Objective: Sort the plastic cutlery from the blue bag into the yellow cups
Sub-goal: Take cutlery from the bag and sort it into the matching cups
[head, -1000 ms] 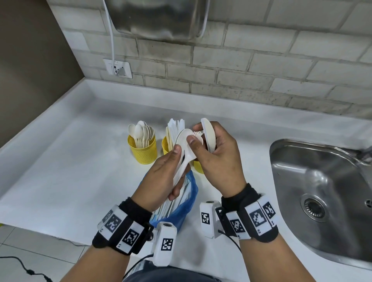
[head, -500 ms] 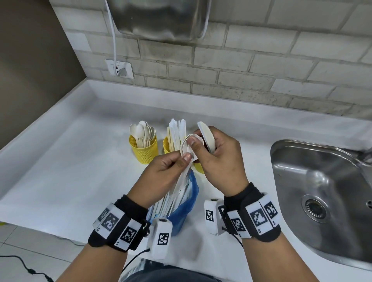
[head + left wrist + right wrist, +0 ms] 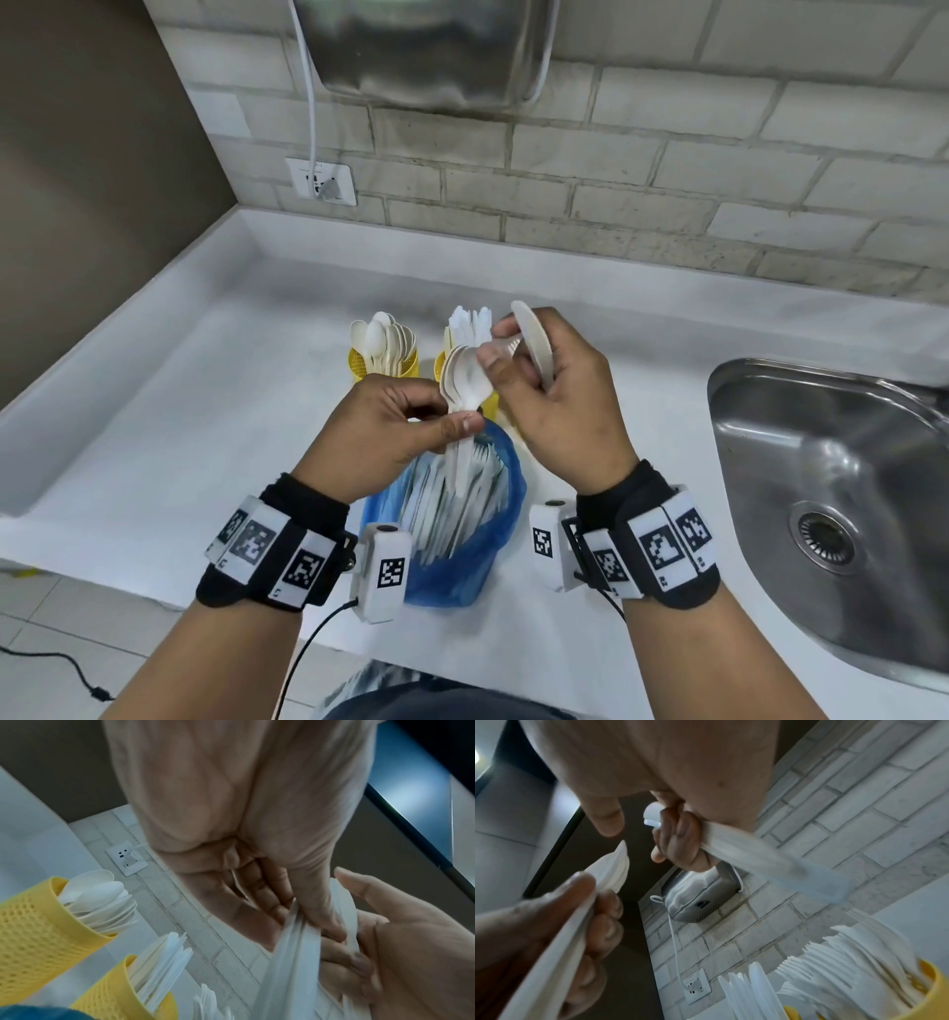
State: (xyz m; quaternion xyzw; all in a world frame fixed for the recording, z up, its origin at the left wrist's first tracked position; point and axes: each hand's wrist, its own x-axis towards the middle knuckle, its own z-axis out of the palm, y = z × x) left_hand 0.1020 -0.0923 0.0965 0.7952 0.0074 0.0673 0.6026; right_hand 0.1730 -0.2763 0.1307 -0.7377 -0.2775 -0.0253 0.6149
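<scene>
My left hand (image 3: 454,419) pinches a small stack of white spoons (image 3: 462,383) by their necks, and the handles hang down over the open blue bag (image 3: 462,570). The same hand (image 3: 295,902) grips those handles (image 3: 290,939). My right hand (image 3: 513,360) is just to the right of the spoon bowls, curled round a bundle of white cutlery (image 3: 536,342), which shows blurred as cutlery (image 3: 762,854). Two yellow cups stand behind: one with spoons (image 3: 382,367), one with knives (image 3: 442,366). A third yellow cup (image 3: 934,992) holds forks.
The blue bag still holds several white pieces and lies at the white counter's (image 3: 205,411) front edge. A steel sink (image 3: 832,488) is sunk into the counter on the right. A wall socket (image 3: 323,182) and a metal dryer (image 3: 426,51) are on the brick wall.
The left hand has drawn the spoons down and slightly left, away from the right hand's fingers. The right hand stays raised with its bundle.
</scene>
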